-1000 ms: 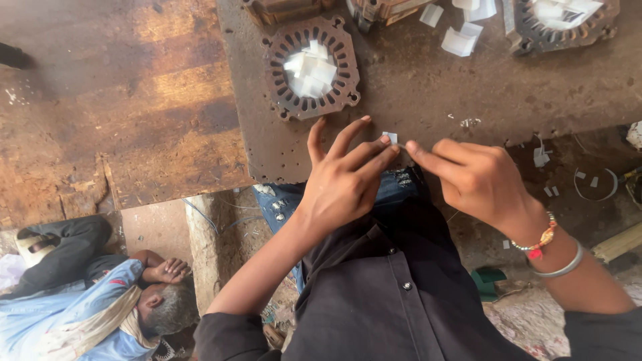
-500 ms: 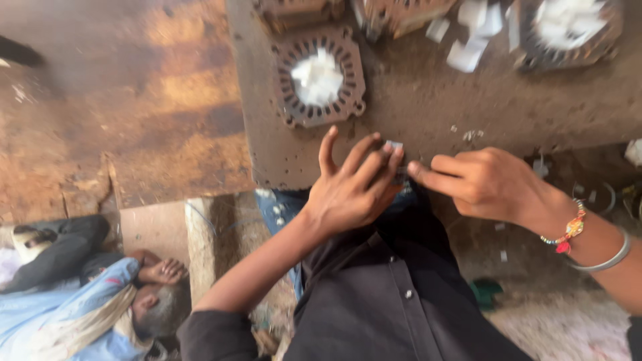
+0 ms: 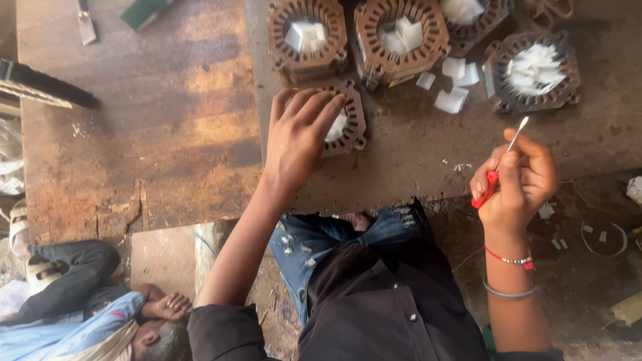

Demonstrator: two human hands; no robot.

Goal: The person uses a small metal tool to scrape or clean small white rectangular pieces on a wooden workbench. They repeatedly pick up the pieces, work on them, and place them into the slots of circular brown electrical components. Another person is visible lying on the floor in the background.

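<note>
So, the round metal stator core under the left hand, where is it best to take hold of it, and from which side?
Probably by the outer rim. The stator core lies flat on the workbench, its middle stuffed with white paper pieces, so the bore gives little hold. The left hand already covers it from above; fingers could close on opposite rim edges from the near side, since other cores crowd the far side.

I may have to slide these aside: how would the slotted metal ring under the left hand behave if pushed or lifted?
The ring looks like thick rusty metal, so probably stiff and heavy for its size. It lies flat on the bench under the left hand, so it would likely scrape, not roll. The white paper pieces inside might shift.
</note>
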